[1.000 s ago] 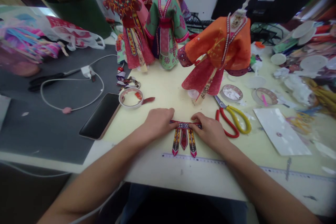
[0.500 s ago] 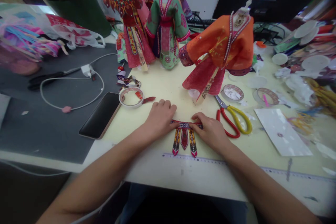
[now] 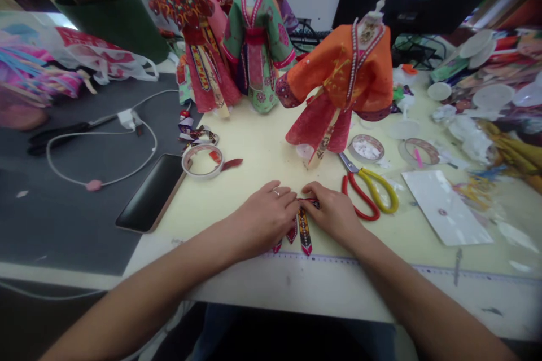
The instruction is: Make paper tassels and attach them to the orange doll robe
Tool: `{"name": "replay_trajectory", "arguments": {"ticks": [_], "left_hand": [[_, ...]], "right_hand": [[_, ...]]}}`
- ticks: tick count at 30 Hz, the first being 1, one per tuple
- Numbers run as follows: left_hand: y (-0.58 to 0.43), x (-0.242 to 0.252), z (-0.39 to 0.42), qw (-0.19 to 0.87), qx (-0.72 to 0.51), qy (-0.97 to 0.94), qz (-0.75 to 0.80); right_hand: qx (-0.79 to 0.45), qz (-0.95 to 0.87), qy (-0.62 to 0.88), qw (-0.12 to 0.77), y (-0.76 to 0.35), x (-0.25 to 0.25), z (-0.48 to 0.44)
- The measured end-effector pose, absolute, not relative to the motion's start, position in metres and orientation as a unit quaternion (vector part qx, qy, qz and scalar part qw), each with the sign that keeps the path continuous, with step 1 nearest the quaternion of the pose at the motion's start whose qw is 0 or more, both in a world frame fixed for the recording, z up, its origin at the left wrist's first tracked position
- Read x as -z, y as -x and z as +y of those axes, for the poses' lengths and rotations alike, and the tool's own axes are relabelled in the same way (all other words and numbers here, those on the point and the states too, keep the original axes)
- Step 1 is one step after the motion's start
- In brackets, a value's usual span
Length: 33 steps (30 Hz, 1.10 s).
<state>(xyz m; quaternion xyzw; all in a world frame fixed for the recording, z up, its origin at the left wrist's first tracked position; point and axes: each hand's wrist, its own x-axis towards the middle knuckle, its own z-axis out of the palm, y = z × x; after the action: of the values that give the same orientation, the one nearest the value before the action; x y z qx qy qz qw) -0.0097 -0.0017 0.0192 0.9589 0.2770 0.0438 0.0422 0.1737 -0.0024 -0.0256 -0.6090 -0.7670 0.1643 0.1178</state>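
A small patterned fabric trim [image 3: 304,231] with a band and hanging pointed strips lies on the pale table close to its front edge. My left hand [image 3: 271,214] lies over its left part and hides most of that side; the fingertips meet the band near its middle. My right hand [image 3: 334,211] pinches the band's right end between thumb and fingers. A transparent ruler [image 3: 330,259] runs along the table just below the strips. Scissors [image 3: 368,186] with one red and one yellow handle rest right of my right hand.
Doll-sized robes stand at the back, an orange robe [image 3: 339,67] nearest. A tape roll [image 3: 203,161] and a phone [image 3: 150,194] lie to the left. On the right are a white card [image 3: 446,208], another tape roll [image 3: 366,148] and piled scraps. A cable [image 3: 101,134] loops across the dark mat.
My left hand has slid right across the trim and now covers its left side and part of the middle. My right hand stays at the right end. The view has shifted slightly.
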Motion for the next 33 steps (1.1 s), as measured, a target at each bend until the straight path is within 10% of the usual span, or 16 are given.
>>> {"name": "replay_trajectory", "arguments": {"ticks": [33], "left_hand": [[0.011, 0.019, -0.025, -0.008, -0.058, -0.965, 0.254]], "right_hand": [[-0.035, -0.789, 0.590, 0.165, -0.194, 0.014, 0.000]]}}
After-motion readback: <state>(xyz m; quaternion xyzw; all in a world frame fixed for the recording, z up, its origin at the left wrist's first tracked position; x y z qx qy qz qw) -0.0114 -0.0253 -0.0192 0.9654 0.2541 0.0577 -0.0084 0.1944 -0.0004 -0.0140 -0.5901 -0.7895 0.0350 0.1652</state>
